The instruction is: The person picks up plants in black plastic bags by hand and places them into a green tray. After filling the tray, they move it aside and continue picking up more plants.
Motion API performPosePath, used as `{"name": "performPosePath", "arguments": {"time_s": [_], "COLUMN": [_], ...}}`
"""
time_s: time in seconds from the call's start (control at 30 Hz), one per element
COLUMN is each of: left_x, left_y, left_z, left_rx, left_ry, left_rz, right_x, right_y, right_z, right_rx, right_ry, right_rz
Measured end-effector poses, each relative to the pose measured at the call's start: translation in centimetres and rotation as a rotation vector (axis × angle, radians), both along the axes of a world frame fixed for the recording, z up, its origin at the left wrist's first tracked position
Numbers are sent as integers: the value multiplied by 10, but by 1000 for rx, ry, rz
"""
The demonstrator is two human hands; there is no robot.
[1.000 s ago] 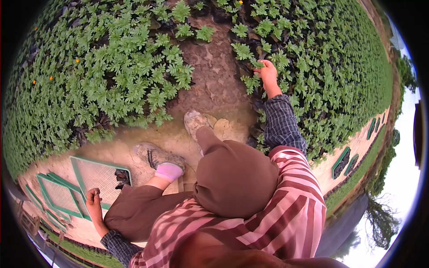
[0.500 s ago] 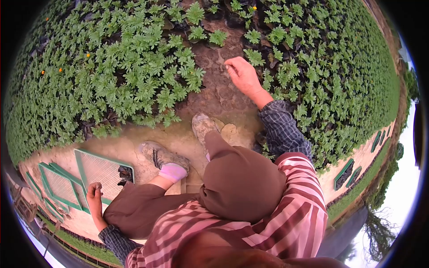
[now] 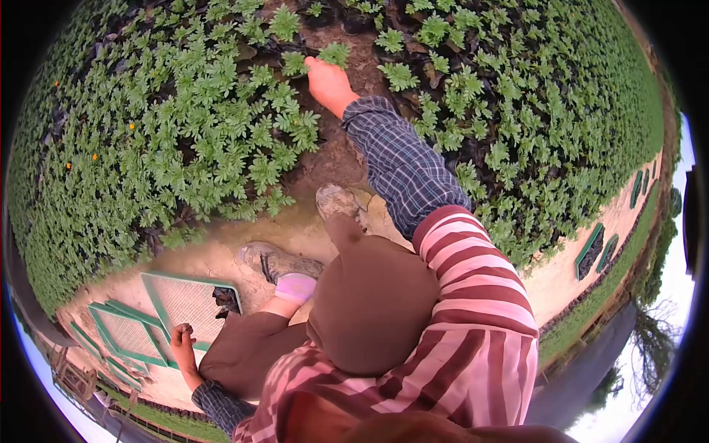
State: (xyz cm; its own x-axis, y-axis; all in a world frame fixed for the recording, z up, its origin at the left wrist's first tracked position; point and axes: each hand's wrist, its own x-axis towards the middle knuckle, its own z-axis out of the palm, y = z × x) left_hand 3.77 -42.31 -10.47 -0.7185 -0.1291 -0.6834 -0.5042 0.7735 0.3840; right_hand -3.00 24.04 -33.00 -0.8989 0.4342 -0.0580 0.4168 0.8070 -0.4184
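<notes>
My right hand [image 3: 330,83] reaches forward over the soil path, fingers bent and drawn together. Its fingertips are at the edge of a small marigold seedling [image 3: 294,64] in the left block; whether they grip a leaf or stem is hidden. Close beside the hand is another leafy seedling [image 3: 334,53]. My left hand [image 3: 184,347] is at the lower left by my knee, fingers curled in; I cannot make out anything in them. Behind it, on the ground, lies a green-framed mesh tray [image 3: 185,295] with some black plastic pieces [image 3: 226,300] at one end.
Dense marigold plants [image 3: 199,118] fill the left side, with a few orange flowers. Another plant block [image 3: 532,140] spreads to the right. Between them runs a brown soil path [image 3: 325,159]. More green-framed trays [image 3: 125,332] lie at lower left, and others [image 3: 589,251] at right.
My right hand has moved forward and left, from above the path to the seedling at the left block's edge. My left hand stays curled near the knee. The view has shifted slightly.
</notes>
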Motion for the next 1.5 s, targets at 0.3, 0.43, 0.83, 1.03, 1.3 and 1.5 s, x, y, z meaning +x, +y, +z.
{"name": "performPosePath", "arguments": {"time_s": [0.3,0.43,0.83,1.03,1.3,1.5], "left_x": [4,4,6,8,14,20], "left_y": [1,3,0,-8,-1,-7], "left_z": [-4,-4,-7,-8,-7,-12], "left_rx": [16,27,-40,-49,-138,-167], "left_ry": [-26,-37,-34,-39,-109,-176], "left_rz": [-43,-71,-28,35,75,87], "right_x": [184,254,122,-38,-106,-102], "right_y": [-60,-53,-2,2,-21,-9], "right_z": [80,82,109,23,-17,-20], "right_rx": [-783,-693,-259,-409,-82,-83], "right_ry": [93,22,100,351,93,167], "right_rz": [-523,-745,-84,-27,-211,-222]}}
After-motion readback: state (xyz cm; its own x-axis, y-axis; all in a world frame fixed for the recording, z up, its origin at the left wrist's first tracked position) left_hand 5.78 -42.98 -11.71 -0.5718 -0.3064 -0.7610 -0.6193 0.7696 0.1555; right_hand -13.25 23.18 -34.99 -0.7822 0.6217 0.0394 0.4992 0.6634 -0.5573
